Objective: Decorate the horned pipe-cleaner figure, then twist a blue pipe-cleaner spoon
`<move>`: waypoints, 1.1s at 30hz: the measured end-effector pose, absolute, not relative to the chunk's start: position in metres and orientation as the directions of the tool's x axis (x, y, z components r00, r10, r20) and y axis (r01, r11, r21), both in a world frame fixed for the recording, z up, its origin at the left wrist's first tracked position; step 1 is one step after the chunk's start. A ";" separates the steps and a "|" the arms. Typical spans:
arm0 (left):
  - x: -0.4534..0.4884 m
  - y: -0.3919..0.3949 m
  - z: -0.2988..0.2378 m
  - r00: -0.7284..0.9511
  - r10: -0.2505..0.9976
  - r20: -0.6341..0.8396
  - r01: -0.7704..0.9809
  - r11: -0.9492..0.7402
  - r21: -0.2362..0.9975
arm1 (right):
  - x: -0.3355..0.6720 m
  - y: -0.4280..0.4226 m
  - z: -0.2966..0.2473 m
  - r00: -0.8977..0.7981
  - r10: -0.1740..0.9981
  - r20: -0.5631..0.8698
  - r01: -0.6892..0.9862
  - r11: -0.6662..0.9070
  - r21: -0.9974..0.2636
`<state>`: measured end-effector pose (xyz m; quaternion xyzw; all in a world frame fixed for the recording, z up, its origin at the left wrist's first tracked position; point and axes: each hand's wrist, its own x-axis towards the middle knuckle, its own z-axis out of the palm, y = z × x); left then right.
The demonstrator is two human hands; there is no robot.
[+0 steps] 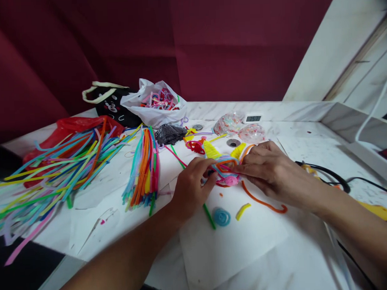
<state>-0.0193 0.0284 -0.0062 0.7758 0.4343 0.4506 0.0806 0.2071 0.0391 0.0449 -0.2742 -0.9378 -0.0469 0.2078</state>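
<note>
Shaping seemingly in hand: pipe-cleaner figure [225, 166] is pinched by nearly closed left hand [192, 179] and right hand [273, 169]; steady grip probably needed next.

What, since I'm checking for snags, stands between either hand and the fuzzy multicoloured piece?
Nothing visible: the left hand and right hand both touch the multicoloured piece, one at each side. The blue coil and yellow strip lie on the paper nearer the wearer, out of the way.
</note>
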 end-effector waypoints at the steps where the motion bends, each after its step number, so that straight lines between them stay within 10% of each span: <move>1: -0.019 0.029 -0.006 0.170 0.780 0.602 0.588 -0.571 0.573 | 0.207 0.039 0.045 -0.764 0.495 0.414 0.534 0.845 -0.024; 12: -0.013 0.043 -0.022 -0.220 0.927 0.305 0.297 -0.234 0.926 | 0.198 0.034 0.045 -0.761 0.500 0.414 0.541 0.841 -0.021; 21: -0.010 0.039 -0.017 0.097 0.975 0.198 0.316 -0.219 0.923 | 0.235 0.032 0.074 -0.615 0.564 0.551 0.696 0.716 0.045; 33: -0.012 0.055 -0.030 0.268 0.954 0.132 0.155 -0.178 0.972 | 0.301 -0.005 0.050 -0.427 0.870 0.244 0.903 0.397 0.164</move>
